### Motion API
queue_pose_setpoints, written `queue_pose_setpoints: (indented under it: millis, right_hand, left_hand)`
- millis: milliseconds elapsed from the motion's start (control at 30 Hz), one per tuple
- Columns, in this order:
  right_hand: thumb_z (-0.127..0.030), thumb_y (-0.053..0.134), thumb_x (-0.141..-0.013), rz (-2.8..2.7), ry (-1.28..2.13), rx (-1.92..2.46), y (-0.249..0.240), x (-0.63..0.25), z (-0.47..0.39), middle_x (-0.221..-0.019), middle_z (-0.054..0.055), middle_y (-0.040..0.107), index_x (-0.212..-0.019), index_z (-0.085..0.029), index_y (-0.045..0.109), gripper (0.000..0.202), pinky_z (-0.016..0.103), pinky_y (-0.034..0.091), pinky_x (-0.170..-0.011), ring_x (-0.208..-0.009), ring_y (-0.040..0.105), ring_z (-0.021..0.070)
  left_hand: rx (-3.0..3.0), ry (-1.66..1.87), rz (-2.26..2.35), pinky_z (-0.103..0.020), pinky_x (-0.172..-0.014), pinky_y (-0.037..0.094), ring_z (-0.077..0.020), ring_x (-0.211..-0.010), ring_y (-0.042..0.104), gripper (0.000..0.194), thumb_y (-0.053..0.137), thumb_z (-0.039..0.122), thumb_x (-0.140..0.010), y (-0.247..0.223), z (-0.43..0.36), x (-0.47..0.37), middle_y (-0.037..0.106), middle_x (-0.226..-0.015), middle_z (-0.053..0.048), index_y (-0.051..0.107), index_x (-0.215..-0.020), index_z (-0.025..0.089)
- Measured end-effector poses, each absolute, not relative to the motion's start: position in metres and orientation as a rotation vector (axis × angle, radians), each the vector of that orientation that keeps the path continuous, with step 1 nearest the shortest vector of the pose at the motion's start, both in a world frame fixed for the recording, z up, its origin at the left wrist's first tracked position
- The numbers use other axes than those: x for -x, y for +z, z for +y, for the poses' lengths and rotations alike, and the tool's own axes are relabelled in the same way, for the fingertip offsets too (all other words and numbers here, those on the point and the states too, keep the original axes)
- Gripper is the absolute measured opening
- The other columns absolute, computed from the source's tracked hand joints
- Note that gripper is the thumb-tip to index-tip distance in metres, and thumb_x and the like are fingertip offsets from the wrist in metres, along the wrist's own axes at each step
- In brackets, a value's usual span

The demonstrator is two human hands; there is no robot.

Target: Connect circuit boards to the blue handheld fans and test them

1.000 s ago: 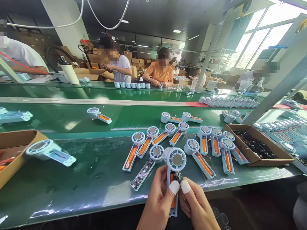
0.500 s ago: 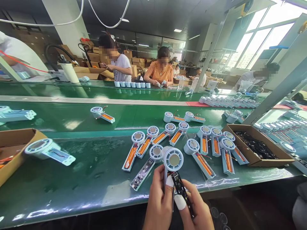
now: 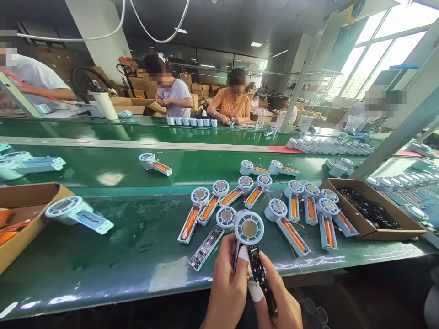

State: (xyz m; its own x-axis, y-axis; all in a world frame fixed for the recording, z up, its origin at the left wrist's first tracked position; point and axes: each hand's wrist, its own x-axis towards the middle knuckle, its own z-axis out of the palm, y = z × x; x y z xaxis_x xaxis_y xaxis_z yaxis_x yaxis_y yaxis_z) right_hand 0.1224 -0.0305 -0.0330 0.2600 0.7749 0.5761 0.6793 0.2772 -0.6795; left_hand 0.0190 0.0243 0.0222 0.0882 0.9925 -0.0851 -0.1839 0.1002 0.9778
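Near the table's front edge, my left hand (image 3: 229, 278) is closed around a light-blue unit (image 3: 249, 228) with a round, slotted head. My right hand (image 3: 277, 292) pinches a black circuit board (image 3: 257, 265), which lies along the unit's handle just below the head. White covers show on both thumbs. Left of my hands lies a similar unit with a circuit board (image 3: 206, 246) set in its handle. Behind and to the right are several units with orange strips in their handles (image 3: 293, 236).
A cardboard box of black boards (image 3: 409, 230) stands at the right, another box (image 3: 32, 228) at the left with a unit (image 3: 80, 214) beside it. Behind runs a green belt (image 3: 199, 164) carrying several units. People work across it; a slanted metal post (image 3: 387, 132) rises at right.
The black board has turned more upright and sits closer against the unit's handle. The view has shifted slightly, and objects appear further right. Across the belt, the person in orange has brought both hands together.
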Motion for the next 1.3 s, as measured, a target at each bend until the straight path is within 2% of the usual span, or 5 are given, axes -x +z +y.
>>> queue_pose_setpoints:
  millis: [467, 600, 733, 1167, 1300]
  right_hand:
    - [-0.007, 0.043, -0.098, -1.677, -0.145, 1.399, -0.043, -0.129, -0.034, -0.115, 0.010, 0.076, -0.160, -0.029, 0.024, 0.068, 0.034, 0.066, -0.073, -0.093, 0.078, 0.0272]
    - [-0.005, 0.045, -0.096, -1.691, -0.125, 1.455, -0.042, -0.137, -0.030, -0.115, 0.010, 0.075, -0.159, -0.034, 0.027, 0.072, 0.032, 0.065, -0.069, -0.088, 0.078, 0.0250]
    - [-0.010, 0.045, -0.098, -1.692, -0.053, 1.411, -0.041, -0.137, -0.025, -0.113, 0.012, 0.074, -0.160, -0.030, 0.028, 0.067, 0.030, 0.064, -0.068, -0.086, 0.078, 0.0236]
    - [-0.011, 0.039, -0.094, -1.707, 0.110, 1.345, -0.034, -0.125, -0.013, -0.103, 0.009, 0.077, -0.161, -0.023, 0.026, 0.069, 0.023, 0.060, -0.060, -0.069, 0.075, 0.0187]
    - [-0.013, 0.039, -0.090, -1.748, 0.222, 1.386, -0.029, -0.131, -0.013, -0.071, 0.003, 0.073, -0.157, -0.017, 0.037, 0.067, 0.021, 0.053, -0.047, -0.043, 0.060, 0.0138]
  left_hand:
    - [-1.041, 1.144, 1.098, -0.022, -0.058, 0.048, -0.0134, -0.058, 0.051, 0.020, 0.057, 0.039, -0.091, 0.019, 0.030, -0.020, 0.056, -0.069, 0.004, 0.063, -0.102, 0.024]
    - [-1.000, 1.123, 1.166, -0.029, -0.089, 0.052, -0.0224, -0.104, 0.065, 0.029, 0.050, 0.041, -0.095, 0.020, 0.024, -0.022, 0.071, -0.108, -0.004, 0.062, -0.117, 0.026]
    - [-0.928, 1.140, 1.198, -0.040, -0.114, 0.037, -0.0269, -0.141, 0.044, 0.042, 0.043, 0.042, -0.098, 0.019, 0.015, -0.032, 0.054, -0.148, -0.008, 0.048, -0.137, 0.027]
    - [-0.991, 1.158, 1.284, -0.045, -0.125, 0.023, -0.0273, -0.153, 0.027, 0.054, 0.041, 0.046, -0.101, 0.009, 0.016, -0.040, 0.039, -0.162, -0.009, 0.036, -0.150, 0.025]
    - [-0.970, 1.117, 1.162, -0.041, -0.125, 0.022, -0.0234, -0.152, 0.029, 0.053, 0.042, 0.046, -0.100, 0.008, 0.022, -0.035, 0.042, -0.159, -0.008, 0.037, -0.149, 0.025]
